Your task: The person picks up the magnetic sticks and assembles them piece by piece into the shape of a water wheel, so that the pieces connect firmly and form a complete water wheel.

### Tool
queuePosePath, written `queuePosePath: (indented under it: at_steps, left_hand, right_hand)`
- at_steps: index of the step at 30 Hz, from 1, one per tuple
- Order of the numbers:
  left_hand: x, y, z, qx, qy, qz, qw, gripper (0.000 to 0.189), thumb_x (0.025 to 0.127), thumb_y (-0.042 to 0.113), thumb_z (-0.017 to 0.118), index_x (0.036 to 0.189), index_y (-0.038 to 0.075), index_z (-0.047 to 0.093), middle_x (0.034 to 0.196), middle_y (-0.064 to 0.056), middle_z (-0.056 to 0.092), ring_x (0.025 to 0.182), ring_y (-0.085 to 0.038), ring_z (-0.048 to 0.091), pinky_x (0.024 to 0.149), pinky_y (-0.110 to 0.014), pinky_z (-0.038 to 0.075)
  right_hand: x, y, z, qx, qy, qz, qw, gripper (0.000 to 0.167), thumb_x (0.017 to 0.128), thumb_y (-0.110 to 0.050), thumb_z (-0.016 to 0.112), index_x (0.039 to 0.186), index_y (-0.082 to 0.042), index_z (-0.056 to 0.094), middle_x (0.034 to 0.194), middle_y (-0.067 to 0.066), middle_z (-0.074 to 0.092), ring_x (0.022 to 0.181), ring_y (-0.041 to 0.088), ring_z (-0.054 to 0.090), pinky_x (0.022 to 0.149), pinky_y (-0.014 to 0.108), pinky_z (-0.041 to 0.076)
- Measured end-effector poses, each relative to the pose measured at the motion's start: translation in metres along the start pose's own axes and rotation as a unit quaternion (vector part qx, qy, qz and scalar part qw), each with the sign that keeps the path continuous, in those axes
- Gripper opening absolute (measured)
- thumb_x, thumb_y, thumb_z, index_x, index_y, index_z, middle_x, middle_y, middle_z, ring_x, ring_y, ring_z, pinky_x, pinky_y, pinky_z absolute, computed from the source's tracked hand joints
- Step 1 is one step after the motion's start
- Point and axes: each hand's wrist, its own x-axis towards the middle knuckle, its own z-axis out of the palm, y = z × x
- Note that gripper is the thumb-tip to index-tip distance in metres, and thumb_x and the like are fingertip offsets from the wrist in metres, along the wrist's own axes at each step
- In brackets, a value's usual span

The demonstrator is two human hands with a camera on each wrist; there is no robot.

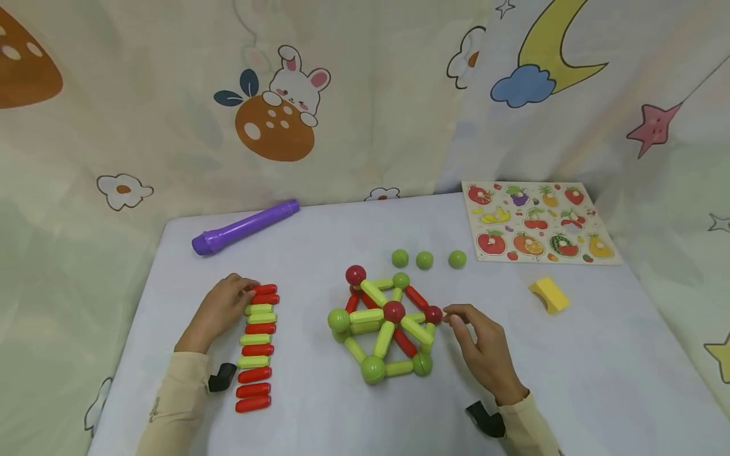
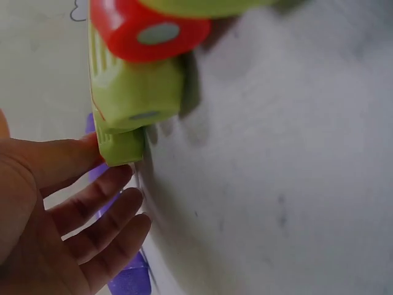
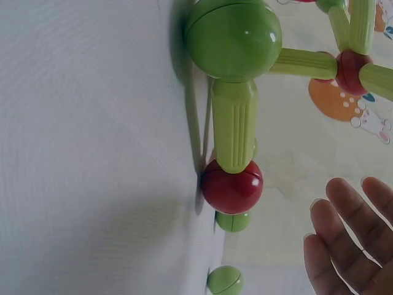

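Note:
At the far end of a column of red and light-green magnetic rods, my left hand pinches the left end of a red rod between thumb and forefinger. Its other fingers extend loosely in the left wrist view. Mid-table stands a framework of such rods joined by red and green balls, with a red ball on top. My right hand is beside its right side, fingers relaxed and holding nothing, fingertips close to a red corner ball. The right wrist view shows a green ball of the framework up close.
Three loose green balls lie behind the framework. A purple microphone-shaped stick lies at the back left. The fruit puzzle board is at the back right, with a yellow arch block in front of it.

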Motion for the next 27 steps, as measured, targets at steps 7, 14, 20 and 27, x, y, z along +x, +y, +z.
queuePosePath:
  at_steps: [7,14,20,27]
  left_hand:
    - [-0.004,0.004,-0.004,-0.005,0.001,-0.023,0.9997,0.025,0.095,0.012,0.059,0.115,-0.002,0.06,0.108,-0.018,0.059,0.095,-0.031,0.054,0.084,-0.05,0.049]
    - [-0.03,0.046,-0.017,-0.004,0.089,0.058,0.9944,0.024,0.094,0.006,0.058,0.118,0.0,0.057,0.109,-0.014,0.06,0.099,-0.03,0.056,0.083,-0.05,0.05]
    - [-0.065,0.124,-0.011,-0.004,0.169,0.233,0.9576,0.028,0.084,0.005,0.071,0.111,0.012,0.065,0.102,0.007,0.062,0.091,-0.009,0.055,0.074,-0.029,0.053]
    - [-0.091,0.181,0.02,-0.039,0.113,0.346,0.9307,0.027,0.089,0.019,0.068,0.116,0.019,0.064,0.107,0.013,0.06,0.096,-0.003,0.054,0.082,-0.017,0.048]
  right_hand:
    - [0.0,-0.001,-0.002,-0.01,0.011,0.009,0.9999,0.014,0.092,-0.002,0.059,0.104,-0.007,0.065,0.09,-0.001,0.069,0.08,0.006,0.06,0.074,0.012,0.046]
    - [0.01,-0.01,-0.013,0.0,0.023,-0.021,0.9995,0.021,0.088,0.004,0.061,0.106,-0.006,0.065,0.092,0.002,0.068,0.082,0.008,0.061,0.077,0.012,0.045]
    - [0.021,-0.048,-0.014,0.054,0.016,-0.095,0.9939,0.022,0.085,0.002,0.066,0.105,-0.005,0.064,0.095,0.003,0.066,0.084,0.008,0.059,0.079,0.013,0.047]
    - [0.019,-0.102,-0.001,0.041,-0.078,-0.197,0.9764,0.023,0.084,-0.022,0.075,0.102,-0.015,0.063,0.098,-0.004,0.066,0.085,0.004,0.058,0.075,0.012,0.048]
